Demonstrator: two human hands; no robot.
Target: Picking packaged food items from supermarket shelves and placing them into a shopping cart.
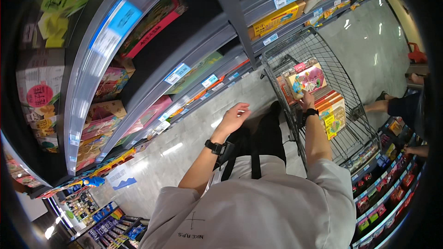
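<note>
Glossy grey floor (170,150) runs through a shop aisle between dark grey shelving (203,41) on the left and tiers of small packets (392,193) at the lower right. Beside the person, who wears a light grey shirt (258,203) and dark trousers (270,133), stands a wire shopping cart (349,74), its long left edge nearest the body. Near that edge, toward the cart's upper end in the view, a decorated box (316,78) with a pink handle (300,67) lies over other cartons; orange and white boxes (332,103) sit just below it, toward the cart's lower end. The right hand (307,100) reaches over the left edge, fingers at the decorated box's lower side; whether they grip it cannot be told. The left hand (235,116) is free and unloaded, its fingers loosely bent, outside the cart. Dark bands circle both wrists. Beyond the cart's right edge, another person's bare leg (378,106) and dark shorts (401,106) are visible.
</note>
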